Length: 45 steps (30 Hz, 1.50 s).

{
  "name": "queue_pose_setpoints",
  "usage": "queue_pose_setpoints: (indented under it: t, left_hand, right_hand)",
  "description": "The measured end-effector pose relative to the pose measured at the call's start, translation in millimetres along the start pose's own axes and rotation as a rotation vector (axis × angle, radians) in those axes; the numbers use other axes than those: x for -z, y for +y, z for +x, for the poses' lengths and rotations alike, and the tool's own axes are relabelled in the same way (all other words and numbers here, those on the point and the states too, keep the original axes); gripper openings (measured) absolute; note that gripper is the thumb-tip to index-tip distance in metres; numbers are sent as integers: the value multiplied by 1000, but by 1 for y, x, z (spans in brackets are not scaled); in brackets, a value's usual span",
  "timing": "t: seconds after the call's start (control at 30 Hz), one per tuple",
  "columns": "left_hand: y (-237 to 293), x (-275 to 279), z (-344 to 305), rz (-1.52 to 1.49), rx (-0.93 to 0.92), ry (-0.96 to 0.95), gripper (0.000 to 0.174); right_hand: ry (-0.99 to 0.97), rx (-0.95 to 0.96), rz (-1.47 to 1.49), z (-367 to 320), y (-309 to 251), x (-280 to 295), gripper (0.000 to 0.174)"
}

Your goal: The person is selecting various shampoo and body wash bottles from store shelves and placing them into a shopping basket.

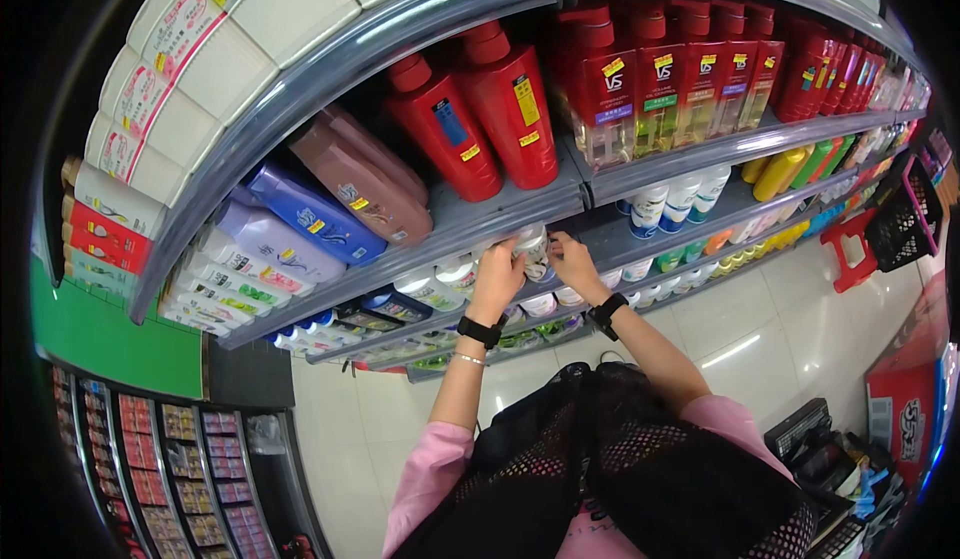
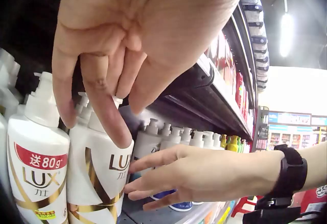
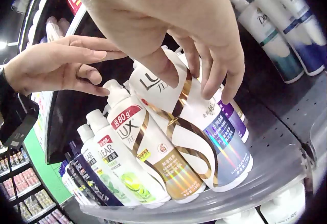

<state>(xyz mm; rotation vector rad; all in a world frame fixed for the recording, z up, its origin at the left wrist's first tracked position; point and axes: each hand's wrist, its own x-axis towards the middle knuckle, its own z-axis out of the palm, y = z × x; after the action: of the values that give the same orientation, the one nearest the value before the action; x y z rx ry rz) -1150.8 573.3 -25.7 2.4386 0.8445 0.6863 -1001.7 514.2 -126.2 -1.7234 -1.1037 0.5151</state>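
A white LUX pump bottle [image 3: 225, 157] with gold bands and a blue-silver lower label stands at the shelf's front edge. My left hand [image 2: 138, 40] hangs over its top, one ringed finger down across its shoulder, the fingers loose; this hand hides the pump. From the other side my right hand [image 1: 580, 264] reaches it, and in the left wrist view its outstretched fingers [image 2: 153, 160] meet the bottle's right edge. Beside it stands another LUX pump bottle [image 2: 38, 157] with a red 80g band. Farther left in the right wrist view are CLEAR bottles [image 3: 120, 165].
Dove pump bottles [image 3: 283, 45] stand deeper on the same shelf [image 3: 276, 101]. The shelf above carries red pump bottles [image 1: 515, 124] and VS bottles [image 1: 660, 94]. A red stool [image 1: 850, 249] and a black basket [image 1: 905, 219] are on the right. Tiled floor [image 1: 740, 349] lies below.
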Motion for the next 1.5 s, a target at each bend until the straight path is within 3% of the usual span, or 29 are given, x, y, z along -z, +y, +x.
queue_pose_setpoints:
  t: [0.93,1.13,1.5]
  left_hand:
    - [5,-8,-4,-24,-50,149,36]
    - [17,1,-2,-37,70,85,28]
    - [-3,-1,0,12,41,51,31]
  right_hand:
    - [-168,-95,38,-1,-5,18,59]
    - [-191,-85,52,-6,-8,23,61]
    - [-146,-154,124,1,14,28,63]
